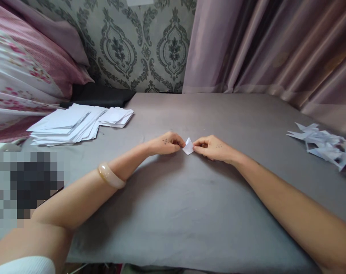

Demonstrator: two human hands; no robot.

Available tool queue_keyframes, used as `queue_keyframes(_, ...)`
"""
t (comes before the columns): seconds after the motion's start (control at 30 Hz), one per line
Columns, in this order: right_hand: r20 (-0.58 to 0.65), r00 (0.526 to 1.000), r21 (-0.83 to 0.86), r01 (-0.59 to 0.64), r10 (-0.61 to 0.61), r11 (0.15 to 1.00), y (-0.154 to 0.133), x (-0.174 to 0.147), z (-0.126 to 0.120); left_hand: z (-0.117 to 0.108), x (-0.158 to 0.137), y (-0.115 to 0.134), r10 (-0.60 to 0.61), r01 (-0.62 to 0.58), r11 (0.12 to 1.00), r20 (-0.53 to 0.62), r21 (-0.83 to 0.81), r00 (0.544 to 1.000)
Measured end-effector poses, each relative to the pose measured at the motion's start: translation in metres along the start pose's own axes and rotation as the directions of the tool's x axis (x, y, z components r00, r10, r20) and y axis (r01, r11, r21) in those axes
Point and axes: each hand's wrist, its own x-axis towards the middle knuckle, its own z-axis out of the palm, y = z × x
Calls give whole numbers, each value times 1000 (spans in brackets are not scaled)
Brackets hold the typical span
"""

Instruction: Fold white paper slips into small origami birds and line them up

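Note:
A small folded piece of white paper (188, 147), roughly diamond-shaped, is held between my two hands near the middle of the grey-covered table. My left hand (167, 143) pinches its left corner with thumb and fingers. On the opposite side, my right hand (210, 147) grips the right corner the same way. The paper's upper point stands up between the fingertips. Its finer creases are too small to make out.
Stacks of white paper sheets (67, 123) and a smaller stack (116, 117) lie at the left. Several folded paper pieces (324, 142) are heaped at the right. A black cloth (101, 94) lies at the back left; curtains (247, 45) hang behind the table (196, 213).

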Motion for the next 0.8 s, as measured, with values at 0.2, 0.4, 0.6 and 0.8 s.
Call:
queue_keyframes(0.2, -10, 1000, 28, 8, -8, 1000, 4, -2, 0, -5, -2, 1, -51, 55, 997, 57, -62, 997)
queue_keyframes(0.4, 18, 999, 42, -47, 46, 998, 0, -2, -6, 8, 1, -5, 20, -20, 1000, -91, 1, 996)
queue_keyframes(0.6, 6, 998, 39, -59, 58, 998, -2, -1, -7, 19, 1, 0, 31, -10, 996, -236, 88, 971)
queue_keyframes(0.8, -122, 985, -100, 112, -124, 989, 9, 1, 5, 22, -2, 3, 106, -60, 982, -252, 182, 962)
